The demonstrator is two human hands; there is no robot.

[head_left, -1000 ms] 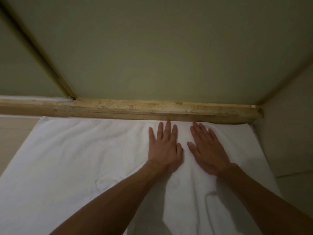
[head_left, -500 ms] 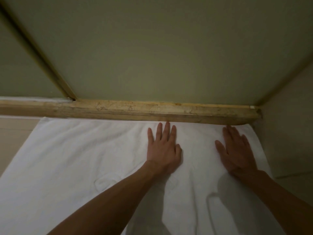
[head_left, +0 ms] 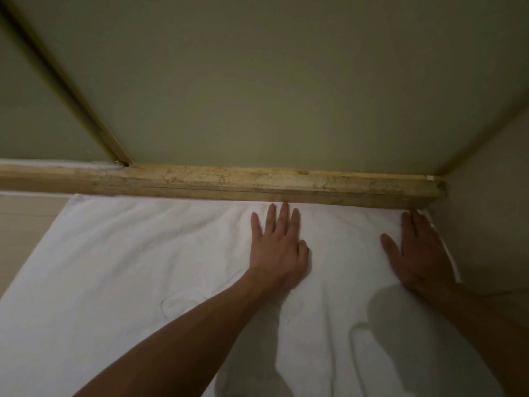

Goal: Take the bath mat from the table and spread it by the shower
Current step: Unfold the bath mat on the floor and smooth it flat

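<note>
Pressing both palms flat on the bath mat — I have the left hand mid-mat, fingers straight and spread, gripping nothing; the right hand lies flat too, at the mat's right end, just beside the wall. The mat lies on the floor, long axis left–right along the stone kerb, far edge touching it. Remaining creases sit left of both hands — left hand nearer, I judge.

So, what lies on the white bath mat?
Two flat hands: left hand near the middle, right hand at the right edge. The floor beneath the white cloth bath mat is hidden.
</note>
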